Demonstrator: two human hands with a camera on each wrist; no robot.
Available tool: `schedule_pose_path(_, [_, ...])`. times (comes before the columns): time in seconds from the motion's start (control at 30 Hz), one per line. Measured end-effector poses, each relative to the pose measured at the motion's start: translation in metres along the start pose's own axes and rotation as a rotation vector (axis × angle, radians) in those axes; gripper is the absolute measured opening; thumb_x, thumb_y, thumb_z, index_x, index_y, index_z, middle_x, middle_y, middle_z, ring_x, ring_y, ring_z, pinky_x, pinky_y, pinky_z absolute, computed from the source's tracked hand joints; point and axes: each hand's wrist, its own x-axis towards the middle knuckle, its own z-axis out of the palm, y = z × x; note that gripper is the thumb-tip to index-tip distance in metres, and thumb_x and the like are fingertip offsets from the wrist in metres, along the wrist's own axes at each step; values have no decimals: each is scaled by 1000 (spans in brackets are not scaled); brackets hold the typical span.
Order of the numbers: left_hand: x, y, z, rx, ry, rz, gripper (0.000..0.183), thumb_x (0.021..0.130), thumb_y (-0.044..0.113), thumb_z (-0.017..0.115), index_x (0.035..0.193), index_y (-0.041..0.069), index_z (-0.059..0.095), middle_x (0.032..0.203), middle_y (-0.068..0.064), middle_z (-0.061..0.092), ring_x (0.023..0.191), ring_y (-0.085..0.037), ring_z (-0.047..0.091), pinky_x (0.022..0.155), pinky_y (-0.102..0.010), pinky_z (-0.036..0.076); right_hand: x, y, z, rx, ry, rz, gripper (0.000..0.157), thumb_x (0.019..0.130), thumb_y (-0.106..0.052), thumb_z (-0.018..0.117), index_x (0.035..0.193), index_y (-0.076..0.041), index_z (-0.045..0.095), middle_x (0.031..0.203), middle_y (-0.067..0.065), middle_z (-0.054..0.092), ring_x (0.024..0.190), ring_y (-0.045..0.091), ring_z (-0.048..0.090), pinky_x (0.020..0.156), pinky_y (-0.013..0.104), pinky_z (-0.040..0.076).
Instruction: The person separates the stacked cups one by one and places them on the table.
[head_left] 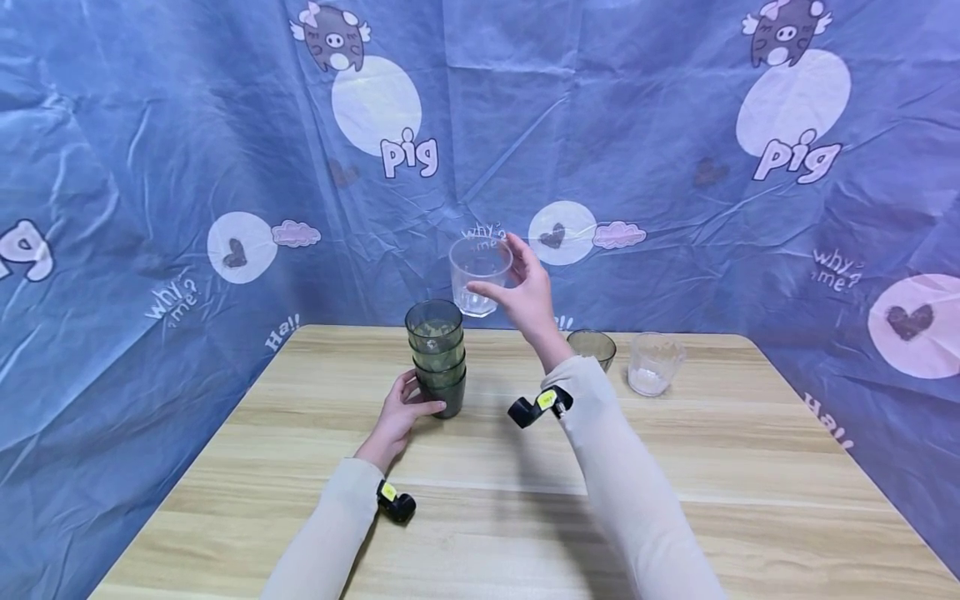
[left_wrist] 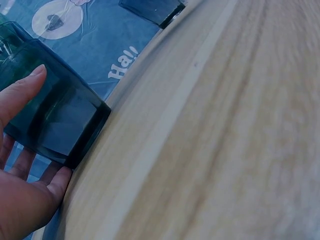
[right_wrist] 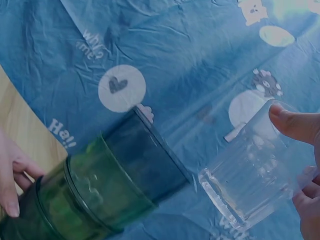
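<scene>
A nested stack of tinted plastic cups [head_left: 437, 354], some green and some dark grey, stands upright on the wooden table. My left hand [head_left: 395, 417] grips the lowest cup [left_wrist: 65, 115], thumb on the near side and fingers around behind. Up in the air, just right of the stack's top, my right hand [head_left: 525, 292] holds a clear cup [head_left: 480, 271] between thumb and fingers. In the right wrist view this clear cup [right_wrist: 245, 175] tilts with its base toward the stack's dark top cup [right_wrist: 155, 150], a gap between them.
Behind my right forearm stands a dark tinted cup [head_left: 592, 346], partly hidden by the arm. A second clear cup [head_left: 652, 364] stands to its right on the wooden table [head_left: 750, 467]. Blue printed cloth [head_left: 637, 100] hangs behind and along both sides of the table.
</scene>
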Motion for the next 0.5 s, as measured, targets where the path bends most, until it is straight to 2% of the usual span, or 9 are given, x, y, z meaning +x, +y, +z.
schedule_pose_path(0.27, [-2,1,1,1,-4,-7,85,78,-14,71,151,1,30,149,-24,40,131,-40,45,104,-37,40,0,16,-23,2,72,69,93,72,1,86,149,3,36,150,21,43,138,26,42,112,25,33])
schedule_pose_path(0.5, [-1,0,0,6,9,-3,83,78,-14,72,149,1,32,148,-24,41,130,-41,45,104,-39,41,-6,37,-35,-7,105,153,93,74,1,85,151,2,34,153,19,40,141,26,38,114,26,30])
